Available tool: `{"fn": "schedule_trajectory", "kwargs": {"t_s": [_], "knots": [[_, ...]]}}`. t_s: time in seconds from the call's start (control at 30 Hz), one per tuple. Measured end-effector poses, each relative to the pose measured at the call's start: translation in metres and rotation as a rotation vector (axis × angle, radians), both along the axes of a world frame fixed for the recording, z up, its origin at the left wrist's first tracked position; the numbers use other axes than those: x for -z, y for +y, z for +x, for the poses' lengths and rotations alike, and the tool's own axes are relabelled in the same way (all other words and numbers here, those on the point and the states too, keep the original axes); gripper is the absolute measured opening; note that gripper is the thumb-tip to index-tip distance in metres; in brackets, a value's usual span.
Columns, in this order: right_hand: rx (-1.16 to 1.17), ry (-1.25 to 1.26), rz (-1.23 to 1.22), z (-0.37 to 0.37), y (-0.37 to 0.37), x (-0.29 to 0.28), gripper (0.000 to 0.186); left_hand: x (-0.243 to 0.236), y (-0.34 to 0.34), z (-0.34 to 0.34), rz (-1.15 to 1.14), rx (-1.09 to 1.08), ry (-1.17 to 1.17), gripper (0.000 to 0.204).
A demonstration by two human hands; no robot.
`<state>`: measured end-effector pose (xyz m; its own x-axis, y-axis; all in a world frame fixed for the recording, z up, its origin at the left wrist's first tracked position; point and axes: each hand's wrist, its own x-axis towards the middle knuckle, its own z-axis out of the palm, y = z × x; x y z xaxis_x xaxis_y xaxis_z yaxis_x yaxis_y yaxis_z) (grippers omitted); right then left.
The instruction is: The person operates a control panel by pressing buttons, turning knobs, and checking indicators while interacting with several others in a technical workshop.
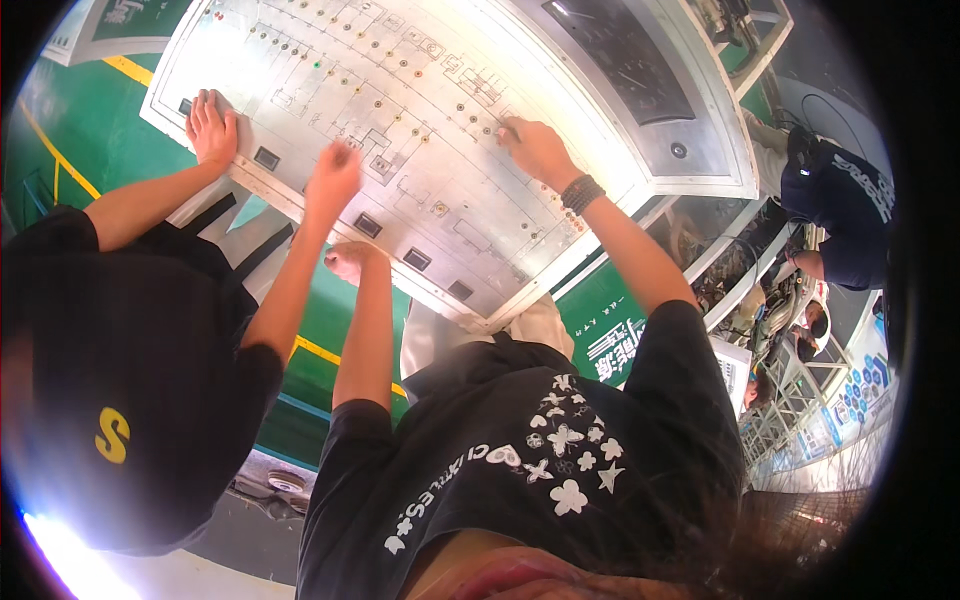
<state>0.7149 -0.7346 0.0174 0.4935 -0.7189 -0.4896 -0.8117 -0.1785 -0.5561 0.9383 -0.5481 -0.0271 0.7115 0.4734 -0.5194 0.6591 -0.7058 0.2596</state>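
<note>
A pale metal panel point(470, 210) with printed circuit lines, rows of small round sockets and dark square switches fills the upper middle. My right hand point(538, 150), beaded bracelet at the wrist, has its fingertips pinched at a socket on the panel's right part; what they hold is too small to make out. My left hand point(347, 260) is curled just below the panel's lower edge; its grip is hidden. At left, a co-worker's hand point(210, 132) lies on the panel, and their other hand point(335, 175), blurred, touches near the printed diagram.
The co-worker point(140, 370) in a dark shirt stands close on my left. A dark screen point(615, 65) sits above the panel. Another person point(835, 200) bends over a metal frame with cables point(735, 270) at right. The floor point(100, 110) is green with yellow lines.
</note>
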Motion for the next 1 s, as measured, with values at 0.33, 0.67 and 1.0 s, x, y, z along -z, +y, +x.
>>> {"fn": "schedule_trajectory", "kwargs": {"t_s": [0.33,0.67,1.0], "knots": [[0.096,-0.044,-0.189,0.023,0.023,0.008,0.019,0.002,0.029,-0.008,0.145,-0.127,-0.164,0.043],[0.03,-0.047,-0.139,0.03,0.016,0.003,0.018,0.013,0.034,-0.003,0.239,-0.108,-0.261,0.035],[0.022,0.009,-0.029,0.023,0.0,-0.003,0.02,-0.08,-0.122,0.022,-0.587,1.785,0.097,0.022]]}}
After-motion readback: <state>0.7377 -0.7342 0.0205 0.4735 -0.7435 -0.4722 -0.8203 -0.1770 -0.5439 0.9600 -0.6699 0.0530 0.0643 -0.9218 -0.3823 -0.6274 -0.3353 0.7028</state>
